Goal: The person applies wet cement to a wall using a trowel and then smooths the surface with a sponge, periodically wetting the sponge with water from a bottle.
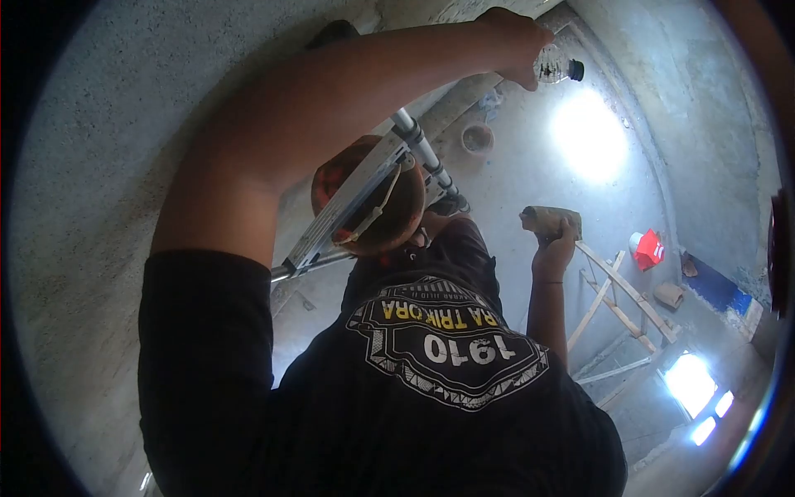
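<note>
My left hand (515,45) reaches across the top of the view, its fingers closed round a clear plastic bottle (551,64) with a black cap that points right. My right hand (559,240) is lower, at the right of my body, and grips a brown, dirt-stained block (551,220) whose exact kind I cannot make out. Below my left forearm, a bucket (389,219) with a pale handle sits against an aluminium ladder (422,149). The ladder's rails partly cover the bucket, and my forearm hides the ladder's upper part.
A rough grey wall (91,207) rises close on my left. Far below on the floor (513,157) are a round container (477,139), a wooden trestle (617,286), a red bag (648,249) and a brown block-shaped object (668,294). Bright light patches lie at the right.
</note>
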Tool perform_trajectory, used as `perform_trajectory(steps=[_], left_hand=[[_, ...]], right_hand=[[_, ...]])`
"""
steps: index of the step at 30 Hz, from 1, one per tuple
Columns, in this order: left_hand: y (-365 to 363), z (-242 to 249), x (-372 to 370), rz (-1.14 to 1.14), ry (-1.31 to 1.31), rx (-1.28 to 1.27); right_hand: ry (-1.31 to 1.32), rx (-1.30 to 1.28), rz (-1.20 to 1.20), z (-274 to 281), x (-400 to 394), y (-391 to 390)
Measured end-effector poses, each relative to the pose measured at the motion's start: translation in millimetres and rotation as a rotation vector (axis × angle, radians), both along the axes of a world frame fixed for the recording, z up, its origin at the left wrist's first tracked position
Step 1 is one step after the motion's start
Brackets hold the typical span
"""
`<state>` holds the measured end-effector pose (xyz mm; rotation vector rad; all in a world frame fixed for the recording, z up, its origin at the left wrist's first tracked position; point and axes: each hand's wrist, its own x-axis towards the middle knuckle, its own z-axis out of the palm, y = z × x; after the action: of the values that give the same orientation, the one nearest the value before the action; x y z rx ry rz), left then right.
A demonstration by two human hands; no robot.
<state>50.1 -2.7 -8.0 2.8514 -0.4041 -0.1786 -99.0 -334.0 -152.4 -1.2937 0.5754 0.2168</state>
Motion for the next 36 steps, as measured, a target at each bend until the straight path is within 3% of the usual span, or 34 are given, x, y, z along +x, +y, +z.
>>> perform_trajectory(steps=[14,19,35,36], left_hand=[[2,6,4,-0.063,0.077,0.147],[-2,10,2,-0.058,0.089,0.207],[-1,5,6,-0.141,0.130,0.126],[-2,-3,8,-0.110,0.097,0.031]], right_hand=[[-0.119,-0.208,-0.166,33,-13,5],[-0.069,-0.156,-0.183,28,-19,2],[-0.126,-0.141,-0.066,26,37,43],[-0.130,-0.137,-0.068,26,46,47]])
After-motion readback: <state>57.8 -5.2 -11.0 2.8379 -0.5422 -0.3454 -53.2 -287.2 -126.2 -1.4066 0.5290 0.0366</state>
